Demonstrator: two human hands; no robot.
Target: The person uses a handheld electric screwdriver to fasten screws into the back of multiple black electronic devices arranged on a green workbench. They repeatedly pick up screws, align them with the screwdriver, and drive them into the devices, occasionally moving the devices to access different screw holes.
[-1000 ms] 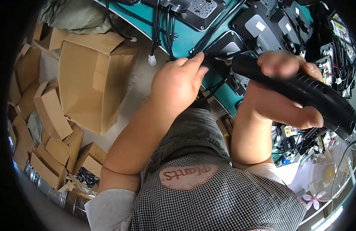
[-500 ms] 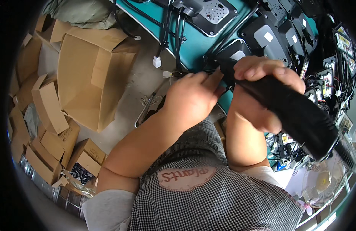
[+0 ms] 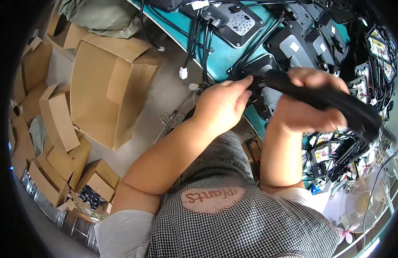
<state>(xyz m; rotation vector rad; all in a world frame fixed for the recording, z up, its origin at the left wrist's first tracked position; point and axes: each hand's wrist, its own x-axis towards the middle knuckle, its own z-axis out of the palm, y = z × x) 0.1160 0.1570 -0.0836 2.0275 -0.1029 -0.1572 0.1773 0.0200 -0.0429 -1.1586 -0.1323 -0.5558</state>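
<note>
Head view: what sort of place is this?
Probably an electronics assembly workshop: black device housings with black cables on a teal bench, a black handheld tool in the right hand, and open cardboard boxes beside the bench.

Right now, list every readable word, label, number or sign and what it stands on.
Pink patch on the checked garment: reddish lettering, legible, but I won't copy it out.
White sticker on a dark housing: too small to read.
Yellow-and-white label at far right: too small to read.
Brown carton: dark marks, unreadable.
</note>
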